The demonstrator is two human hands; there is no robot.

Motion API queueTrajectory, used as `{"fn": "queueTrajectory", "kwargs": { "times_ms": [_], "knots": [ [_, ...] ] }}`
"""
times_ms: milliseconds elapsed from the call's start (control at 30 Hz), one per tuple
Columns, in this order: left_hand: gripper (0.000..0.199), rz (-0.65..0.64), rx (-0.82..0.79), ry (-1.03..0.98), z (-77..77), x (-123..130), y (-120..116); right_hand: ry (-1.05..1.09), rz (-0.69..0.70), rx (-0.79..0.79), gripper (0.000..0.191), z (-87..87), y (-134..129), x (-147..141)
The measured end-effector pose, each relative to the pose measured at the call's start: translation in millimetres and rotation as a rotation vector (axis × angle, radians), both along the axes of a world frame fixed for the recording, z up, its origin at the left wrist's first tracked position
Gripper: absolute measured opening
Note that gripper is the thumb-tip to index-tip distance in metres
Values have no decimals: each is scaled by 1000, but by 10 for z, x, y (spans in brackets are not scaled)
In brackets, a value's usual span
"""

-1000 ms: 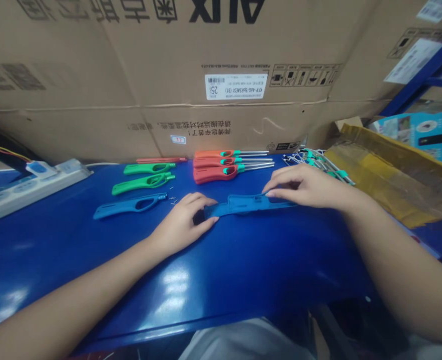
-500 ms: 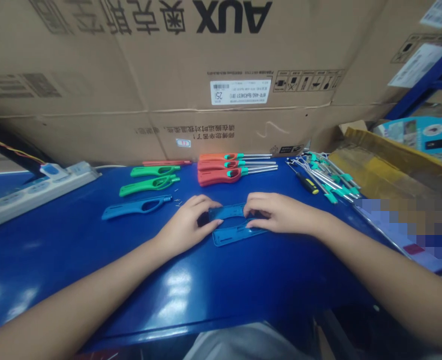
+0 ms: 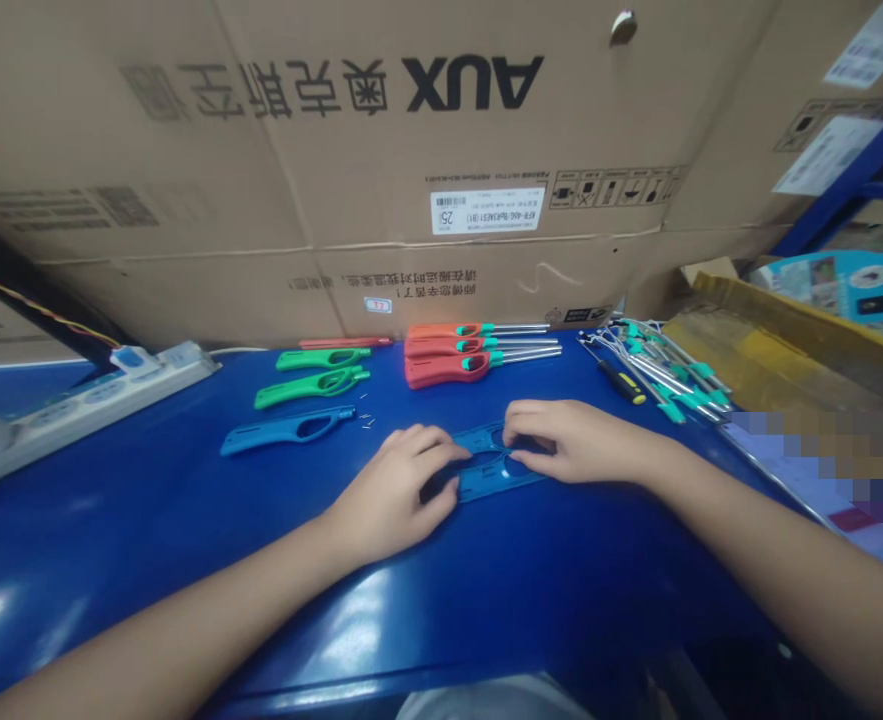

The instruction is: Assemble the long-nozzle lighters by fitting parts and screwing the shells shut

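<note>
Through my head view, the only one I have, I see the left hand and right hand low over a glossy blue table, facing each other across two blue handle halves. The far half and the near half lie side by side on the tabletop, lengthwise between my hands. My left fingers are bent, index and thumb at the left ends of the halves; my right fingers curl at the right ends, with the thumb by the near one. From here I cannot tell whether either set is pinching or merely resting. Beyond my left wrist lie a whole blue handle, two green handles and some tiny metal pins. Farther back sit red and orange lighters, and past my right hand, a screwdriver beside a heap of metal tubes.
</note>
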State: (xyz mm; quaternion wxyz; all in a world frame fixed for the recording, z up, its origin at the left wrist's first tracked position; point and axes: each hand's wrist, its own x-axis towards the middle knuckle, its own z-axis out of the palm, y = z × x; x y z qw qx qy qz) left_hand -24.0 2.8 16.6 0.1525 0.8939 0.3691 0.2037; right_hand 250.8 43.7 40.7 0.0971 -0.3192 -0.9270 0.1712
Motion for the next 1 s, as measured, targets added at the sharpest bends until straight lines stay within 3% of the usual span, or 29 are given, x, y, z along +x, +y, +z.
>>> {"fn": "queueTrajectory", "kwargs": {
  "times_ms": [500, 733, 1000],
  "knots": [
    [42, -17, -34, -3, -8, -100, 97, -249, -141, 128, 12, 33, -178, -274],
    [40, -7, -33, -6, -12, -105, 121, -24, -135, 74, 8, -123, -150, -167],
    [35, -1, -29, -31, -24, -112, 145, 42, -63, 55, 11, -80, -107, -78]
  ]
}}
